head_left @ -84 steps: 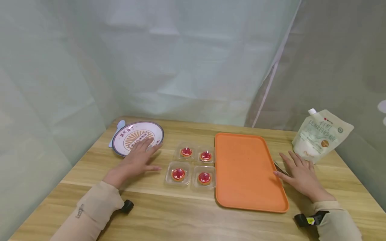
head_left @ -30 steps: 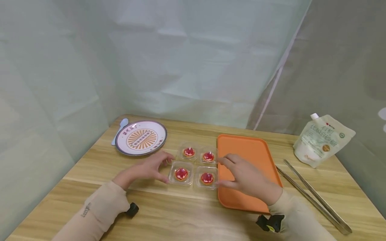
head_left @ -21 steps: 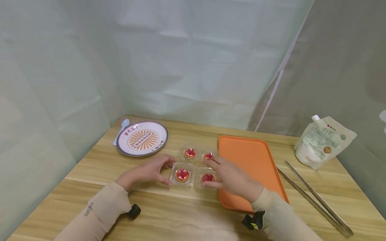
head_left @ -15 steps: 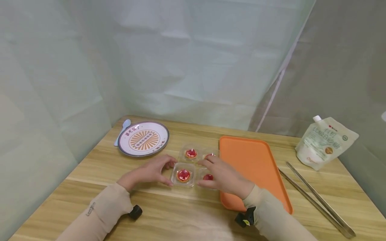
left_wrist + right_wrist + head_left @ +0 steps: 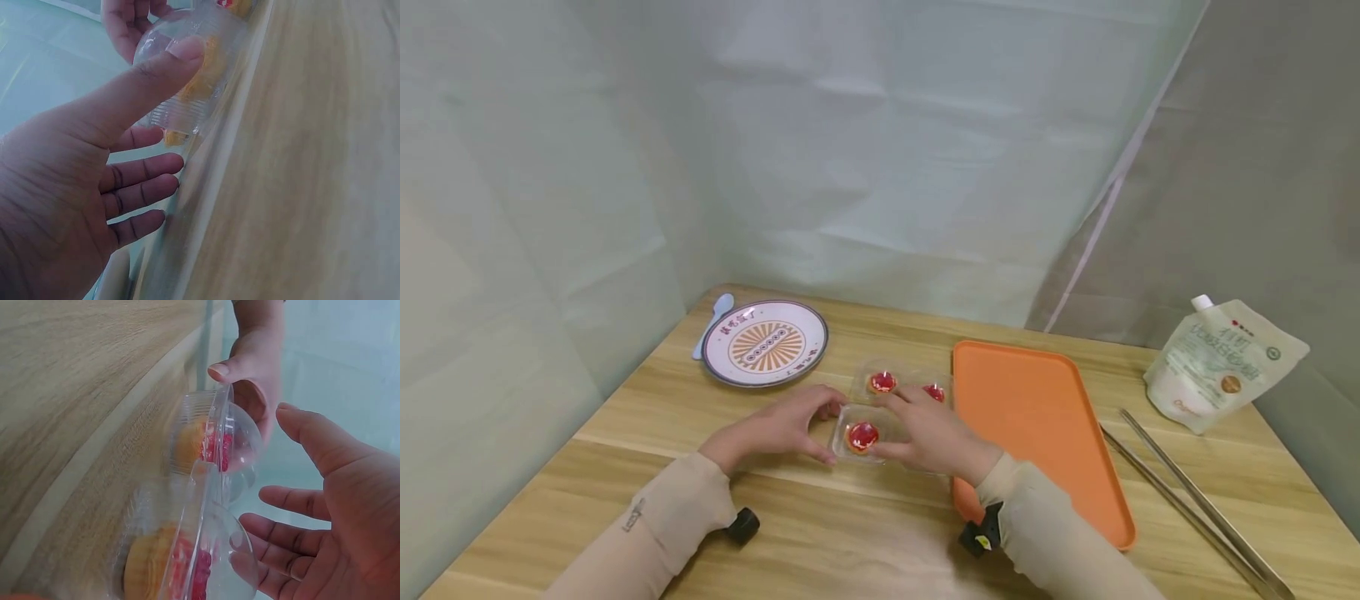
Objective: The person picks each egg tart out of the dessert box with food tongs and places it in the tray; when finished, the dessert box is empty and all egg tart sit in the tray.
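Several clear plastic boxes, each with a red-topped tart, stand grouped mid-table in the head view. My left hand (image 5: 782,427) is at the left side of the front-left tart box (image 5: 844,440), thumb and fingers spread near its corners; whether it touches is unclear. My right hand (image 5: 936,437) hovers over the front pair with loosely bent fingers, holding nothing. It hides most of the front-right box (image 5: 187,562). Behind are the back-left tart (image 5: 882,382) and back-right tart (image 5: 934,392) in their boxes. In the left wrist view, my thumb (image 5: 144,81) overlaps a domed lid (image 5: 159,37).
An orange tray (image 5: 1030,417) lies right of the boxes, under my right forearm. Farther right are metal tongs (image 5: 1195,492) and a standing spouted pouch (image 5: 1217,367). A patterned plate (image 5: 765,343) and a pale blue spoon (image 5: 718,315) are at the back left.
My right hand has come from beside the tongs, across the tray, to above the front boxes. My left hand has moved from the plate to the front-left box and stayed there.
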{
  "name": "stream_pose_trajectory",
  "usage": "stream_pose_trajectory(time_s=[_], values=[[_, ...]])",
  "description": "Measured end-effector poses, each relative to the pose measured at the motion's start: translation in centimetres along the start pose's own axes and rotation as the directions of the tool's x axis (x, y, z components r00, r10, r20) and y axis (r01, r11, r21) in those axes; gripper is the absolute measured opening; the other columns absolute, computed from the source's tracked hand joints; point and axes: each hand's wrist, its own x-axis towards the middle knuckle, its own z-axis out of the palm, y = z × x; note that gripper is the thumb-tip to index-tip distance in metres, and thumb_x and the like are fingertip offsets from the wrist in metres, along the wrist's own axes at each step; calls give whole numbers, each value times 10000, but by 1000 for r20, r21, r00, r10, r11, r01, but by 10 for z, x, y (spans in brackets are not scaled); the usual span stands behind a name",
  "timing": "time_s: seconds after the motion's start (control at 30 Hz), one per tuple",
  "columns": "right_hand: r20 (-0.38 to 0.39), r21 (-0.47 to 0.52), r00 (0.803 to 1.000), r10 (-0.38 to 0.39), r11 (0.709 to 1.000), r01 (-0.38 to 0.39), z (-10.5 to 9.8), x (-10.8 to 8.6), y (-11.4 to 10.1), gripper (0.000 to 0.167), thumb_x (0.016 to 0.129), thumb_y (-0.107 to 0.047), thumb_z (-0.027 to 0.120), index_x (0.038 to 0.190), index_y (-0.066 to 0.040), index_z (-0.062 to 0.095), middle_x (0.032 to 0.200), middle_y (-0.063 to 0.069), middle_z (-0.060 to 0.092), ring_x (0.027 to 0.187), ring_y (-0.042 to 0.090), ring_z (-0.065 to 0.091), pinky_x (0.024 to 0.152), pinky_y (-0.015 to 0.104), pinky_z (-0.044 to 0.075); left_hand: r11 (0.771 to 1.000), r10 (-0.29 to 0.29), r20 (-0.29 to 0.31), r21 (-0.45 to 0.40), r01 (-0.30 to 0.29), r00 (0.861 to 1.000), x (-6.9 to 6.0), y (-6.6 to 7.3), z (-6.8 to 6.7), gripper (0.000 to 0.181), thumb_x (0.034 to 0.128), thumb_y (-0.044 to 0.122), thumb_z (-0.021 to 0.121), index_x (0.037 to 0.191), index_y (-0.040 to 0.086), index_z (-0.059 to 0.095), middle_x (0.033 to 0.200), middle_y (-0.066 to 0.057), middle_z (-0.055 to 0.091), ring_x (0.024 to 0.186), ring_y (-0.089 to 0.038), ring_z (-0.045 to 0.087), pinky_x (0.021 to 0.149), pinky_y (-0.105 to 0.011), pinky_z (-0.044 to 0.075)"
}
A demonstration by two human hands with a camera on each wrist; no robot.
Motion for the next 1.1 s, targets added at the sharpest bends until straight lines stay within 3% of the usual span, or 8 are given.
stream_pose_trajectory(time_s=[0.47,0.63,0.83,1.1], values=[[38,-144,999,9,990,-3,9,15,-8,637,824,-544,669,1309,-138,588,1301,52,605,1193,233,552,904,386,551,998,16,-13,57,-15,1000,1,2,2,802,629,466,855,1254,77,538,1103,2,602,994,-127,553,896,-298,503],[42,-179,999,33,984,-25,14,21,-11,666,772,-593,697,1269,-157,615,1261,36,621,1176,237,563,1004,414,491,997,28,-24,70,-27,999,2,1,2,790,627,462,859,1248,88,544,1087,11,601,982,-118,548,886,-286,500],[30,-229,999,35,973,-27,17,23,-16,706,720,-621,726,1216,-129,626,1174,40,628,1118,230,587,1033,430,460,998,25,-20,53,-24,999,0,1,2,790,621,468,860,1243,94,548,1101,13,605,985,-117,548,882,-285,501],[22,-256,999,44,966,-37,18,25,-17,727,725,-634,714,1233,-125,610,1193,47,617,1150,250,572,1070,444,430,999,6,-9,34,-5,1000,1,4,1,780,630,467,857,1249,105,549,1121,14,598,1006,-119,539,903,-300,494]])
